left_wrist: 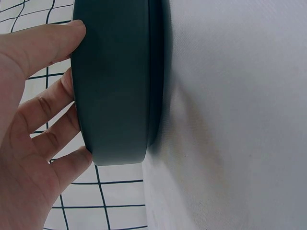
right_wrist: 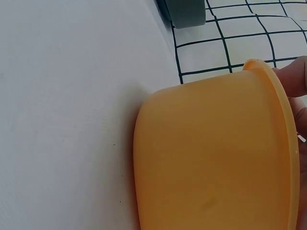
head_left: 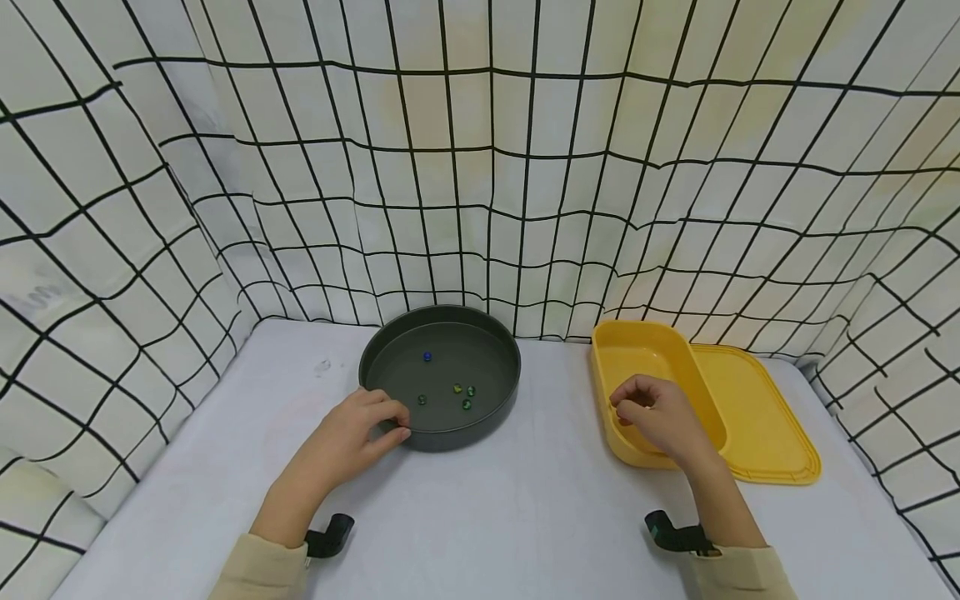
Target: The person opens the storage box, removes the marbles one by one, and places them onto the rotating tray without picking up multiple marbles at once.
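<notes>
A round dark green pan point(head_left: 450, 438) stands on the table left of the middle. In it lie a blue marble point(head_left: 427, 356) and several greenish marbles point(head_left: 471, 391). My left hand point(head_left: 352, 437) holds the pan's near-left rim, the thumb on the outer side and the fingers reaching over the edge. My right hand point(head_left: 660, 417) is over the near part of a yellow plastic box point(head_left: 645, 333), its fingers curled by the left rim. In the right wrist view the fingertips are mostly hidden behind the box wall point(right_wrist: 216, 153), so whether they pinch something small is unclear.
A flat yellow lid point(head_left: 765, 417) lies to the right of the box, partly tucked against it. White cloth covers the table point(head_left: 525, 517). Pale walls with a black grid point(head_left: 487, 183) enclose the back and both sides. Each wrist wears a black camera mount point(head_left: 330, 536).
</notes>
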The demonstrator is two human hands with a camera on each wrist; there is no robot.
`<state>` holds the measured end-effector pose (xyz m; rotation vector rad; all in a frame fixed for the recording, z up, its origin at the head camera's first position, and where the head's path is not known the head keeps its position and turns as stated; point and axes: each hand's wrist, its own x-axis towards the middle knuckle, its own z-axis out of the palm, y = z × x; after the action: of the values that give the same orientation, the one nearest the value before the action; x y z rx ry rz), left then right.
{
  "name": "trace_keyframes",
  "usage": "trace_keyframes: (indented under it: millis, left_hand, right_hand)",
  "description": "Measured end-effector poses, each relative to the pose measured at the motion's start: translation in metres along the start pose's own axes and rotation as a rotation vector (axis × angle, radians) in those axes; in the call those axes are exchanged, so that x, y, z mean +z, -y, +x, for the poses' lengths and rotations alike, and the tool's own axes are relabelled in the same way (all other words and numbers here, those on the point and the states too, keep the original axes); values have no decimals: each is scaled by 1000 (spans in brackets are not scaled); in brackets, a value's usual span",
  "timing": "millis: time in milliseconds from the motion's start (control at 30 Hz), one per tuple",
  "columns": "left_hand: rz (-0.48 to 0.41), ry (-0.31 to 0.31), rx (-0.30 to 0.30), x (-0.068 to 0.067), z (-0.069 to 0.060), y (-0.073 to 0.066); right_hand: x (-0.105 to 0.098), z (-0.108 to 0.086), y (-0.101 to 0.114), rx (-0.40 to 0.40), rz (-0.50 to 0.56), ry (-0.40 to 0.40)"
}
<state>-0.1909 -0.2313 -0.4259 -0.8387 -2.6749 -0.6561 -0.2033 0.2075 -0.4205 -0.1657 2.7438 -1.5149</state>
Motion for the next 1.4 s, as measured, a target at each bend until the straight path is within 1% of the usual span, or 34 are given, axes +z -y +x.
trace_keyframes:
  millis: [433,567,833,1133,1267,1400]
  left_hand:
    - [-16,-5,3,0,3,0]
    - [-10,-1,-3,1,3,0]
    - [-9,0,-3,0,0,-1]
    - [-8,-3,-1,0,0,-1]
    - [-3,-13,6,0,0,-1]
    - [-1,-14,0,0,0,0]
  right_hand:
    - [-2,3,10,-33,18,-5]
    - [1,6,13,-41,18,-1]
    - [21,14,23,-69,109,52]
    - [45,21,50,-113,117,104]
    - [57,25,62,-116,149,131]
    - [73,31,70,-151,186,166]
